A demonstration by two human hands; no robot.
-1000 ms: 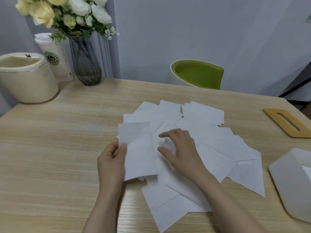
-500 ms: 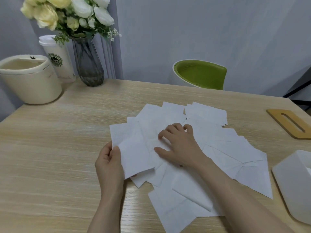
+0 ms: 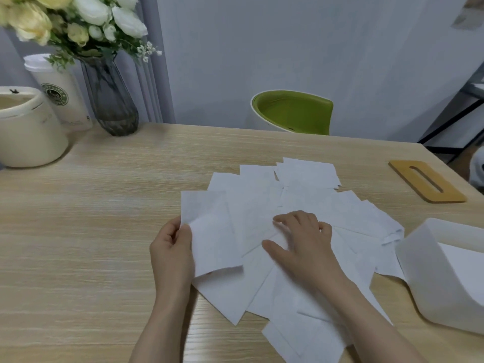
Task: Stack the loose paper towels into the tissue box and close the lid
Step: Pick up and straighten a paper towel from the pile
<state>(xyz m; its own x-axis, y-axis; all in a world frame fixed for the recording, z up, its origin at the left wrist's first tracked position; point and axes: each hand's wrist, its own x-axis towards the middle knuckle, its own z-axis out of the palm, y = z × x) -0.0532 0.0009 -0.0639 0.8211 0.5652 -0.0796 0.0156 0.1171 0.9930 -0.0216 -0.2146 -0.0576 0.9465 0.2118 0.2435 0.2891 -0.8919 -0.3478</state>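
Several white paper towels (image 3: 309, 200) lie fanned out and overlapping on the wooden table (image 3: 91, 218). My left hand (image 3: 172, 254) pinches the left edge of one towel (image 3: 209, 231), lifted slightly off the pile. My right hand (image 3: 303, 242) rests on the middle of the pile, fingers curled onto the sheets. The white tissue box (image 3: 440, 271) stands open at the right edge. Its wooden lid (image 3: 427, 180) with a slot lies flat at the far right of the table.
At the back left stand a cream container (image 3: 26, 129), a white paper cup (image 3: 62, 95) and a dark glass vase (image 3: 110, 100) of pale flowers. A green chair (image 3: 293, 111) sits behind the table's far edge. Bare table lies to the left.
My right hand has slid right across the pile, dragging sheets. My left hand still holds its towel at the pile's left edge.
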